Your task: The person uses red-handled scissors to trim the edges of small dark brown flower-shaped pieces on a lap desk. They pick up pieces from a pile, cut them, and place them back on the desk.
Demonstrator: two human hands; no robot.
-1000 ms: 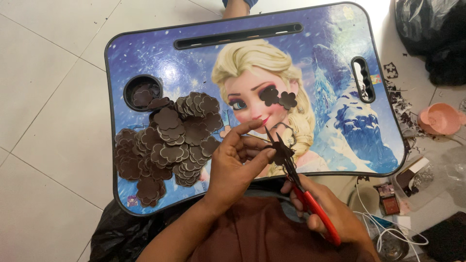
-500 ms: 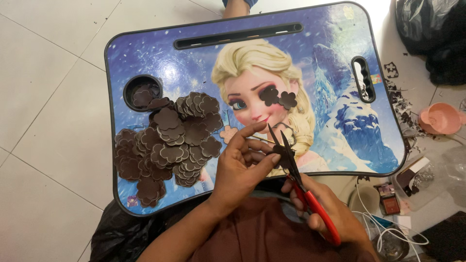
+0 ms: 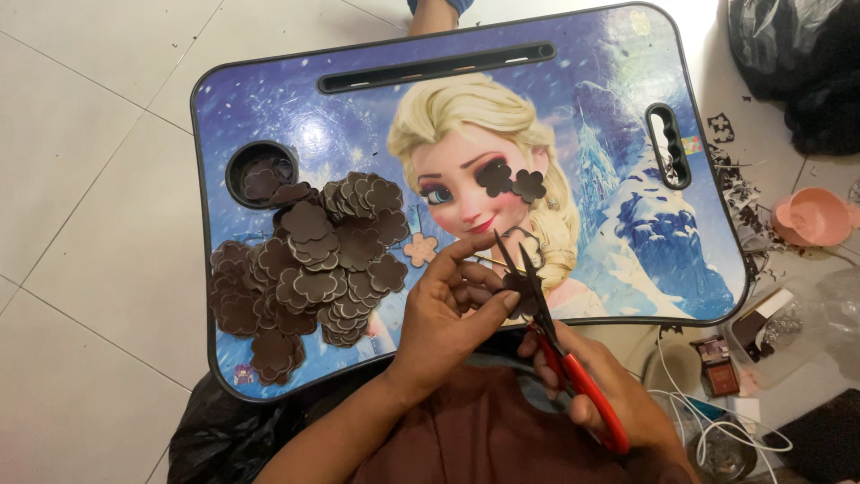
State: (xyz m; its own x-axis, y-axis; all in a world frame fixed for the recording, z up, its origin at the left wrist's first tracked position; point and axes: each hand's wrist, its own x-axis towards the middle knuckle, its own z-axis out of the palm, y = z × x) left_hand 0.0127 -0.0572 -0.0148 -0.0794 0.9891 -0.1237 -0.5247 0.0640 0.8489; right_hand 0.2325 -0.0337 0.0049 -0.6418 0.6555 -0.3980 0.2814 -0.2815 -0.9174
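Left hand curled, fingers drawn together, thumb and fingertips pinching a small dark brown flower-shaped cutout at its edge. Cutout sat just past the fingertips, held above the near edge of the lap table.

Right hand closed around the red handles of a pair of scissors, fingers through or around the loops; exact finger placement could not be told. Blades parted in a narrow V, tips pointing away from the person, straddling the cutout held by the left hand. Blades and cutout touching.

Beyond the left hand and to its left: a loose heap of finished brown flower cutouts, many overlapping, spread over the table's left part. Further out from that heap, a round cup recess in the table, a few brown pieces lying in it.

Just ahead of the left thumb, a single pale tan flower piece flat on the table, apart from the heap. Further ahead of the scissor tips, two dark flower cutouts lying side by side, touching or nearly so.

To the right of the right hand, off the table on the tiled floor: brown scraps, a pink bowl, white cable.
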